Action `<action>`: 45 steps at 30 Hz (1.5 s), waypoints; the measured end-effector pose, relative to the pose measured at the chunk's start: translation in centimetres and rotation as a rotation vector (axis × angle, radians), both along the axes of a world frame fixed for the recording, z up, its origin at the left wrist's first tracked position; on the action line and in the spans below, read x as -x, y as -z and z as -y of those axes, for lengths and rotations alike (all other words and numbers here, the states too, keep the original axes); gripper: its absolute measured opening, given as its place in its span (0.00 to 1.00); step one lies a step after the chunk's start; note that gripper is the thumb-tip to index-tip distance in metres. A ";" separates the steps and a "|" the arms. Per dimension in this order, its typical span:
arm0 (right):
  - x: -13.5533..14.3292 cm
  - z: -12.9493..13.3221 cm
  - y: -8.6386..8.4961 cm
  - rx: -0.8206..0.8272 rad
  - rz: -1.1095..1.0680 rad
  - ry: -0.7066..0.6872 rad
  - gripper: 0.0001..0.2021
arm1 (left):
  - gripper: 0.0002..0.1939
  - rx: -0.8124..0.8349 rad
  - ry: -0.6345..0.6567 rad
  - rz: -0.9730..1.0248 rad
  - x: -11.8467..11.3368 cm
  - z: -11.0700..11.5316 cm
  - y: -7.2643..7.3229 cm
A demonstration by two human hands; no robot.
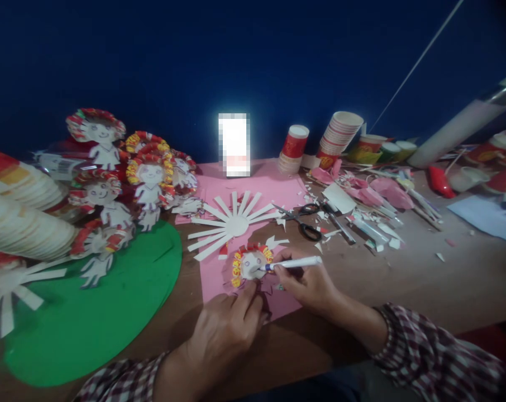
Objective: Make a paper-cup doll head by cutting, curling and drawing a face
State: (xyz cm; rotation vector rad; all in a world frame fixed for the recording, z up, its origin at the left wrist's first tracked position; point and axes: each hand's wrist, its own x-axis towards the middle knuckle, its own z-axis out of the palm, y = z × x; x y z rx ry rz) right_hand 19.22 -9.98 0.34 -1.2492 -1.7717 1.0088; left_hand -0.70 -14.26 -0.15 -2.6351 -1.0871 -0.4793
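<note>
My right hand (305, 282) is closed round a white marker (297, 262), its tip at the mouth of a paper face (252, 264). The face has drawn eyes and a red and yellow paper-cup border, and lies on pink paper (213, 279). My left hand (230, 321) presses at the lower edge of the face, its fingers bent; whether they pinch anything is hidden. Just above lies a white cup base cut into strips (236, 225). Black scissors (305, 219) rest open to the right of it.
Finished paper figures (150, 181) stand at the left by a green sheet (139, 301) and stacked cups (27, 223). More cups (340, 131) stand at the back. Paper scraps (393, 192) and a cutter (340, 224) lie right. A bright blurred screen (234, 142) stands behind.
</note>
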 end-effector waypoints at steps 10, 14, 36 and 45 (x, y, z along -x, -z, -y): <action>0.2 0.1 0.0 0.121 -0.233 0.090 0.05 | 0.07 0.020 0.021 -0.004 -0.1 -0.2 -0.4; 0.4 0.0 -0.5 0.139 -0.311 0.141 0.05 | 0.06 0.026 0.014 -0.020 -0.1 -0.1 -0.5; 0.4 0.0 -0.5 -0.103 -0.014 -0.057 0.06 | 0.06 0.109 0.014 0.005 0.0 0.0 -0.6; 0.3 -0.1 0.0 -0.122 -0.013 -0.067 0.06 | 0.07 0.114 -0.009 -0.005 0.0 0.2 -0.4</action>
